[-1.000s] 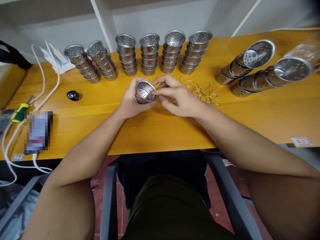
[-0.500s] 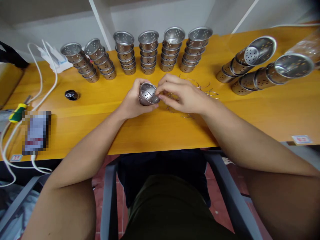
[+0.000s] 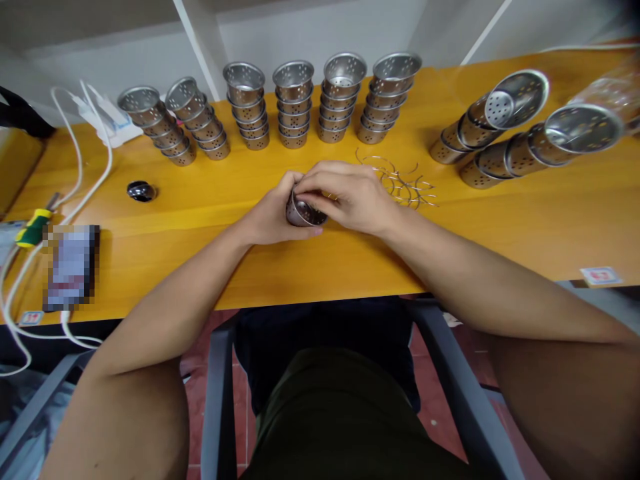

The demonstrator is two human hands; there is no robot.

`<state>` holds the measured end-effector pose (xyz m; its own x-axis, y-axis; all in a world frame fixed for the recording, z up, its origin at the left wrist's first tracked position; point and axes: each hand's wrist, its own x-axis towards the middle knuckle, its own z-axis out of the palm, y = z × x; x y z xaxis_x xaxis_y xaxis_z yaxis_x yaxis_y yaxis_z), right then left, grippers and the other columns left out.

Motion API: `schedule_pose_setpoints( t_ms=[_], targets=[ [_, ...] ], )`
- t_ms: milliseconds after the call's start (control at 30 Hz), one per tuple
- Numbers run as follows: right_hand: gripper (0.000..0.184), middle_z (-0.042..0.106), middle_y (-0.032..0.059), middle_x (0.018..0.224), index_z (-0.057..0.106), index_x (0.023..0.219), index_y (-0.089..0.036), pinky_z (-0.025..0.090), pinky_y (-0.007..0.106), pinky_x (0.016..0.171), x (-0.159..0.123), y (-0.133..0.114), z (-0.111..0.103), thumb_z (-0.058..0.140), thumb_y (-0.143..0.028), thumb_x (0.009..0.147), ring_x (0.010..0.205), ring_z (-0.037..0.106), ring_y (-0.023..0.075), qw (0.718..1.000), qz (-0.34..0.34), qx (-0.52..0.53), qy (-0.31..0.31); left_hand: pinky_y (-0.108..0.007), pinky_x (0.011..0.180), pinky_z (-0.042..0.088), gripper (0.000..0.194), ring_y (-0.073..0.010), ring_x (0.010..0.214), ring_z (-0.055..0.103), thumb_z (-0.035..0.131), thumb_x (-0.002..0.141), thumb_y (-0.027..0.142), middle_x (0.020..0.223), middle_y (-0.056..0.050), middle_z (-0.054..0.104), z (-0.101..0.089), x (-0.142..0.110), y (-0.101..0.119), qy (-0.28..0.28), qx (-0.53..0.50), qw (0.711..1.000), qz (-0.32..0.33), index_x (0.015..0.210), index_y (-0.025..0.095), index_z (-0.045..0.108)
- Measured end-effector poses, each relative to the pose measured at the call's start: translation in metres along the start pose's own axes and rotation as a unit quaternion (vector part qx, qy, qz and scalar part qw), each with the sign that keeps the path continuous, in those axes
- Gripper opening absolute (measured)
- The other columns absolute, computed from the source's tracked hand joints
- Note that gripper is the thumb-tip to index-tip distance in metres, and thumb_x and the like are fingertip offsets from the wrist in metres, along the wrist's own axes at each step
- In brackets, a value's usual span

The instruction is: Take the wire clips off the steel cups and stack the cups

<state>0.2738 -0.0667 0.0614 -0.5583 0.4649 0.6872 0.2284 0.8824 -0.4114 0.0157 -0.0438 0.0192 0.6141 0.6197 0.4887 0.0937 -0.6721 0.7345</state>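
A small perforated metal cup [image 3: 296, 215] is gripped in my left hand [image 3: 267, 217], whose fingers and thumb wrap round its side. My right hand [image 3: 357, 197] reaches over the cup's mouth with its fingertips pinched together at the rim. Whatever those fingertips hold is hidden behind the hand. Just right of my right hand, a loose heap of thin curved metal wires [image 3: 407, 190] lies on the wooden table [image 3: 310, 270].
Several upright stacks of perforated cups [image 3: 293, 110] line the back. Two leaning stacks [image 3: 530, 157] stand at the right. On the left are a black shiny object [image 3: 141, 191], a phone [image 3: 73, 267], a green-yellow screwdriver [image 3: 34, 228] and white cables [image 3: 95, 187].
My right fingertips have moved left across the cup's mouth. The cup has shifted slightly toward me and turned, so its inside looks darker. More of the wire heap shows.
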Motion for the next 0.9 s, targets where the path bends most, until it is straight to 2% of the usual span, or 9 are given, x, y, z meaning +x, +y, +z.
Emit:
schedule_pose_setpoints(
  t_ms=[67, 200, 300, 467, 567, 700, 800, 900],
  targets=[
    [0.026, 0.091, 0.0084, 0.126, 0.09, 0.137, -0.03, 0.07, 0.049, 0.108, 0.0, -0.003, -0.001, 0.068, -0.041, 0.131, 0.116, 0.085, 0.0298, 1.0, 0.011, -0.009, -0.024, -0.047, 0.11, 0.072, 0.093, -0.0311, 0.125, 0.083, 0.109, 0.088, 0.092, 0.133, -0.008, 0.078, 0.0, 0.001, 0.003, -0.002, -0.02, 1.0, 0.003, 0.136, 0.027, 0.064],
    [0.031, 0.089, 0.0103, 0.14, 0.089, 0.145, -0.029, 0.068, 0.051, 0.116, 0.0, -0.006, -0.006, 0.062, -0.035, 0.131, 0.129, 0.085, 0.0313, 0.998, -0.004, -0.027, -0.054, -0.044, 0.111, 0.07, 0.091, -0.0297, 0.126, 0.081, 0.11, 0.089, 0.089, 0.134, -0.007, 0.076, -0.005, 0.001, 0.006, -0.009, -0.04, 0.999, -0.01, 0.139, 0.027, 0.064],
    [0.031, 0.086, 0.0096, 0.138, 0.089, 0.143, -0.029, 0.069, 0.049, 0.111, 0.0, -0.005, -0.006, 0.061, -0.037, 0.132, 0.125, 0.083, 0.0296, 0.996, -0.004, -0.069, -0.052, -0.044, 0.109, 0.071, 0.092, -0.0289, 0.122, 0.081, 0.109, 0.088, 0.091, 0.131, -0.006, 0.075, -0.007, 0.001, 0.009, -0.015, -0.037, 0.999, -0.035, 0.138, 0.026, 0.065],
    [0.031, 0.083, 0.0098, 0.135, 0.085, 0.131, -0.027, 0.068, 0.047, 0.109, 0.003, -0.006, -0.005, 0.056, -0.037, 0.135, 0.117, 0.08, 0.0271, 0.986, -0.004, -0.156, -0.063, -0.052, 0.114, 0.073, 0.097, -0.0348, 0.127, 0.081, 0.111, 0.082, 0.094, 0.132, -0.008, 0.074, -0.008, 0.0, 0.008, -0.022, -0.023, 0.999, -0.039, 0.139, 0.026, 0.069],
    [0.028, 0.08, 0.0112, 0.14, 0.081, 0.136, -0.026, 0.069, 0.051, 0.112, 0.004, -0.006, -0.003, 0.053, -0.034, 0.134, 0.12, 0.08, 0.0292, 0.981, -0.005, -0.183, -0.066, -0.058, 0.119, 0.073, 0.099, -0.038, 0.133, 0.081, 0.112, 0.082, 0.093, 0.133, -0.009, 0.075, -0.008, 0.0, 0.008, -0.023, -0.017, 0.999, -0.044, 0.142, 0.026, 0.07],
    [0.022, 0.078, 0.0096, 0.139, 0.076, 0.144, -0.027, 0.071, 0.053, 0.114, 0.002, -0.003, -0.004, 0.059, -0.031, 0.13, 0.125, 0.08, 0.0306, 0.983, -0.002, -0.173, -0.07, -0.06, 0.126, 0.071, 0.105, -0.0407, 0.142, 0.08, 0.113, 0.08, 0.093, 0.141, -0.011, 0.077, -0.008, 0.0, 0.013, -0.039, -0.031, 0.997, -0.053, 0.15, 0.026, 0.071],
    [0.025, 0.078, 0.009, 0.142, 0.075, 0.147, -0.029, 0.071, 0.052, 0.113, 0.0, -0.003, -0.009, 0.06, -0.028, 0.128, 0.128, 0.08, 0.0305, 0.987, 0.005, -0.148, -0.062, -0.058, 0.123, 0.073, 0.101, -0.0382, 0.135, 0.082, 0.113, 0.082, 0.091, 0.137, -0.009, 0.078, -0.01, 0.001, 0.018, -0.038, -0.056, 0.996, -0.064, 0.147, 0.026, 0.072],
    [0.022, 0.08, 0.0092, 0.141, 0.079, 0.144, -0.03, 0.072, 0.05, 0.111, -0.002, -0.004, -0.017, 0.065, -0.03, 0.126, 0.123, 0.082, 0.0296, 0.994, 0.007, -0.103, -0.043, -0.055, 0.12, 0.073, 0.096, -0.0361, 0.13, 0.083, 0.114, 0.082, 0.088, 0.133, -0.008, 0.078, -0.015, 0.0, 0.02, -0.014, -0.084, 0.994, -0.071, 0.142, 0.027, 0.072]
  ],
)
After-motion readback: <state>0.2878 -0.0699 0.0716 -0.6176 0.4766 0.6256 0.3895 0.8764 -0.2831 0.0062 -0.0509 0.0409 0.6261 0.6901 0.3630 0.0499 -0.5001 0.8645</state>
